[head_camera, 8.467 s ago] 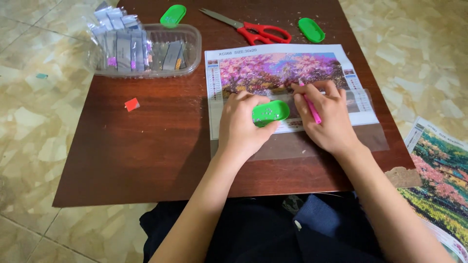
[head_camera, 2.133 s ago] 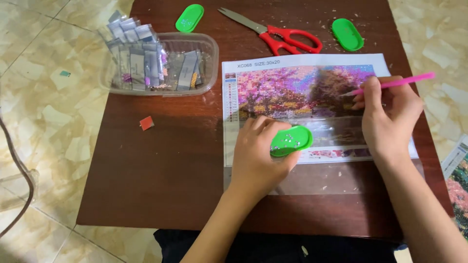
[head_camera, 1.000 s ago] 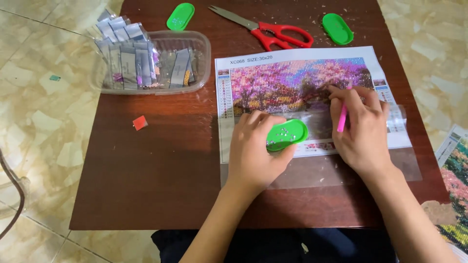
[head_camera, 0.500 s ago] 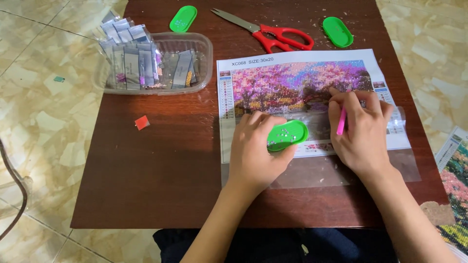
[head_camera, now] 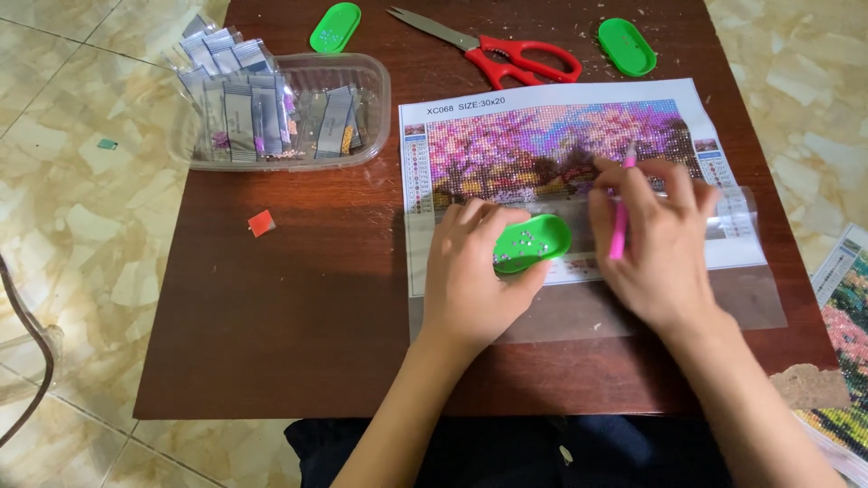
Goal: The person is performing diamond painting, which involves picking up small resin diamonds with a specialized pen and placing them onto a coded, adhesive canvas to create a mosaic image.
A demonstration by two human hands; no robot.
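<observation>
A bead-picture canvas point(head_camera: 506, 149) with pink trees lies on the brown table point(head_camera: 298, 307). My left hand point(head_camera: 466, 276) holds a small green oval tray point(head_camera: 532, 242) with several shiny beads in it, resting on the canvas's lower part. My right hand point(head_camera: 651, 244) grips a pink pen point(head_camera: 620, 217), its tip pointing up at the picture's middle right. A clear film sheet point(head_camera: 750, 303) is peeled down below the canvas.
A clear plastic tub point(head_camera: 371, 86) of small bead bags stands at the back left. Red-handled scissors point(head_camera: 515, 56) and two green trays point(head_camera: 334, 27) point(head_camera: 627, 45) lie at the far edge. A small red square point(head_camera: 261, 223) sits left. Another picture point(head_camera: 845, 307) lies on the tiled floor, right.
My right hand with the pink pen has shifted a little left along the picture. Two seconds ago it was raised off the canvas at the right. The left hand keeps the green tray.
</observation>
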